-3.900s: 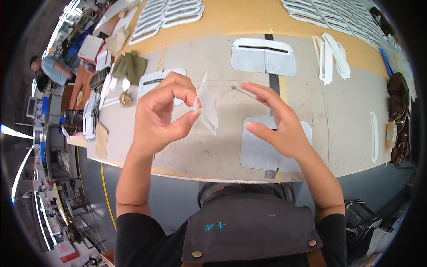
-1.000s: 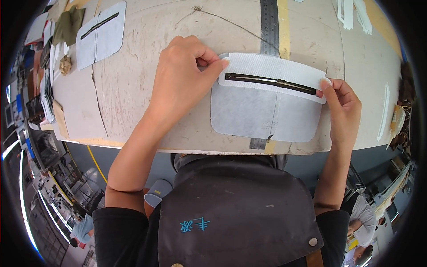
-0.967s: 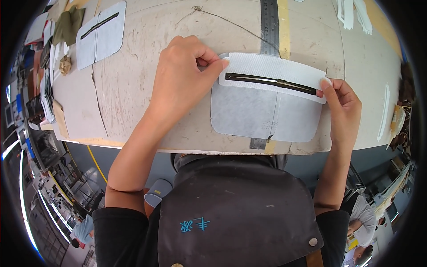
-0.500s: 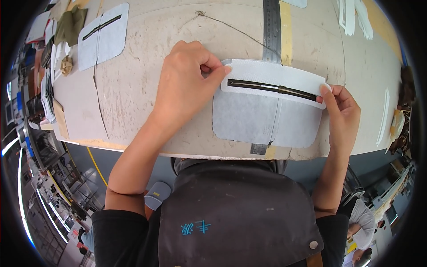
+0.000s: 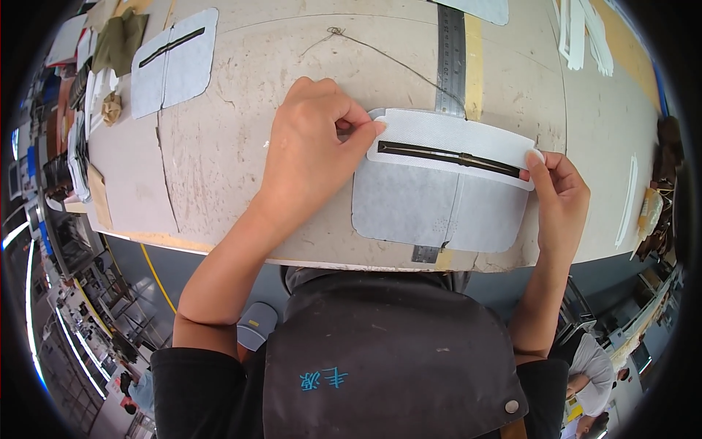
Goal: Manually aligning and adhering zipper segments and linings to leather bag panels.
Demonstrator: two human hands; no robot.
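Note:
A pale grey panel [image 5: 406, 205] with rounded corners and a vertical seam lies near the table's front edge. Along its far part sits a white slotted strip [image 5: 431, 130], its long opening framed in dark material. My left hand [image 5: 314, 143] pinches the strip's left end between thumb and forefinger, at the panel's far left corner. At the other end, my right hand [image 5: 559, 194] grips the strip with the thumb on top; a fingertip shows in the slot's right end. Whether the fingers also hold the panel is hidden.
A steel ruler [image 5: 450, 62] and a yellow tape strip [image 5: 474, 69] run under the panel. Loose thread [image 5: 395, 55] lies beyond it. Another slotted panel [image 5: 175, 62] rests at the far left, near olive cloth [image 5: 117, 44]. White strips [image 5: 585, 36] lie far right.
The table and everything on it sit slightly lower in view. Both hands keep their pinch on the strip's ends, with little movement relative to the panel.

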